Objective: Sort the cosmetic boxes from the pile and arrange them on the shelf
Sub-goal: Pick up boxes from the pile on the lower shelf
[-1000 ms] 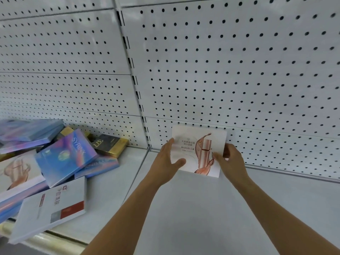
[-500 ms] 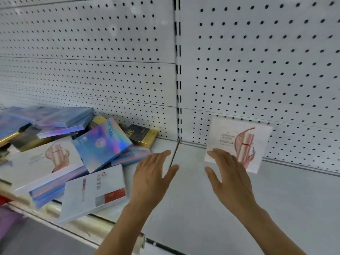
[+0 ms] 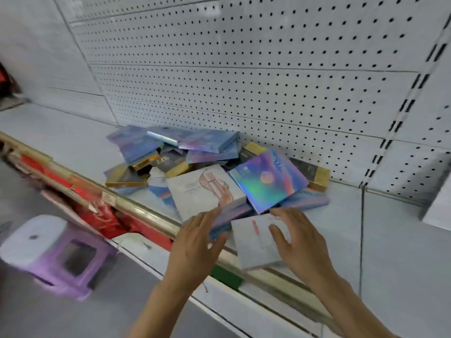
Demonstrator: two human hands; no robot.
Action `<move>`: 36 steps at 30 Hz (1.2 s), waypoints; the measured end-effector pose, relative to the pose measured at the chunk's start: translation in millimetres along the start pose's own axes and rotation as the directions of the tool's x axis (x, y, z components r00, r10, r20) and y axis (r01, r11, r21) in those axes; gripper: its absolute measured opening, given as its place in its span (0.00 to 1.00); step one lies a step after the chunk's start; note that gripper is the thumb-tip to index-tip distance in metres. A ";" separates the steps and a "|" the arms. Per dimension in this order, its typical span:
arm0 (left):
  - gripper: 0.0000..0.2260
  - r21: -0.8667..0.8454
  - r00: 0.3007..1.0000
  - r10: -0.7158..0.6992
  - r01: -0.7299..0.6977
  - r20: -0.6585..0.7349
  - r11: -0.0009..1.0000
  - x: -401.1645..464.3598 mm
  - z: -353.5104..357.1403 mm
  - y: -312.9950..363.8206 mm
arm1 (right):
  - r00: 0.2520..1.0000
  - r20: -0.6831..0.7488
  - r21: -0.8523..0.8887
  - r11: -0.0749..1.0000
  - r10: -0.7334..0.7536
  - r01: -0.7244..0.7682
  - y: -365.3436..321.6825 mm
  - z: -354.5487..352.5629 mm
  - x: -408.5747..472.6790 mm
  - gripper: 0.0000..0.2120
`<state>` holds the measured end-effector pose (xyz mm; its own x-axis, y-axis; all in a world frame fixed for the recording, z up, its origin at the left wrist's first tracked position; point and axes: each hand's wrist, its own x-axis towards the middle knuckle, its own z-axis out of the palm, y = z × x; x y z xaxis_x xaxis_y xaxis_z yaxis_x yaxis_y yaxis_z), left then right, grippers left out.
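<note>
A pile of cosmetic boxes lies on the white shelf (image 3: 395,252) against the pegboard. On top are a holographic blue box (image 3: 268,181), a white box with a rose-gold picture (image 3: 202,191), black-and-gold boxes (image 3: 127,178) and purple-blue boxes (image 3: 207,141). A white box with red print (image 3: 256,242) lies at the shelf's front edge. My left hand (image 3: 195,247) and my right hand (image 3: 300,242) hover with straight fingers on either side of that white box, holding nothing. The box placed earlier shows only as a blurred white edge (image 3: 439,208) at far right.
A gold rail (image 3: 136,206) runs along the shelf's front edge, with red packages (image 3: 102,215) on the level below. A purple stool with a white top (image 3: 48,252) stands on the floor at lower left. An upright slotted post (image 3: 412,98) divides the pegboard.
Both hands let go of the white rose-gold box, left standing against the pegboard. My view swung left to the pile, and both hands moved to the white red-print box.
</note>
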<state>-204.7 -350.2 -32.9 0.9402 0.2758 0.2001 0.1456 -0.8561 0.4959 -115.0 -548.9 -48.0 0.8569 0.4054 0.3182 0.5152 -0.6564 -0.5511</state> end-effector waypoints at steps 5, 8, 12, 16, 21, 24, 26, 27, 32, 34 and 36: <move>0.24 -0.015 0.996 -0.086 0.086 0.011 0.996 14.4 -41.9 -62.4 | 1.000 0.023 0.059 0.998 -0.013 0.012 -46.5 41.7 41.3 0.13; 0.24 -0.057 0.996 -0.083 0.082 -0.015 0.995 36.1 -59.9 -89.6 | 0.999 0.043 0.090 0.996 -0.018 0.014 -62.7 57.6 74.5 0.13; 0.22 -0.136 0.994 -0.072 0.061 -0.077 0.989 77.1 -79.4 -122.0 | 0.999 0.018 0.040 0.999 0.033 -0.033 -73.6 75.7 124.9 0.14; 0.19 -0.152 1.000 0.001 0.002 0.019 0.988 133.9 -84.6 -148.1 | 0.997 0.006 -0.045 0.996 0.076 -0.075 -73.5 93.5 179.6 0.15; 0.19 -0.313 0.993 -0.076 0.100 0.087 0.944 227.5 -77.9 -168.7 | 0.960 0.017 -0.195 0.943 0.279 -0.270 -65.2 104.5 237.5 0.21; 0.20 -0.335 0.985 -0.129 0.161 0.114 0.928 279.4 -68.2 -176.8 | 0.909 0.065 -0.186 0.900 0.411 -0.393 -60.8 109.5 260.5 0.22; 0.21 -0.268 0.987 -0.115 0.142 0.113 0.953 308.3 -61.1 -183.5 | 0.877 0.096 -0.174 0.875 0.471 -0.451 -60.2 110.8 270.8 0.22; 0.22 -0.228 0.988 -0.106 0.128 0.108 0.965 320.6 -58.4 -185.9 | 0.859 0.098 -0.156 0.860 0.502 -0.485 -59.6 111.9 274.9 0.22; 0.25 0.063 0.990 -0.007 -0.002 0.138 0.998 369.8 -41.5 -185.1 | 0.764 0.122 0.082 0.761 0.634 -0.644 -54.4 115.7 294.1 0.20; 0.29 0.222 0.958 -0.002 -0.065 0.288 0.973 379.0 -31.5 -186.9 | 0.715 0.130 0.140 0.701 0.687 -0.699 -55.8 118.6 300.7 0.21; 0.31 0.322 0.917 0.043 -0.183 0.397 0.929 380.7 -22.8 -191.3 | 0.694 0.147 0.023 0.699 0.705 -0.715 -59.9 121.4 302.6 0.21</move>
<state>118.4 -71.5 -32.3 0.9905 0.0425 -0.1306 0.0623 -0.9864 0.1521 111.7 -309.6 -12.4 0.9557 -0.0882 -0.2809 -0.2530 -0.7340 -0.6303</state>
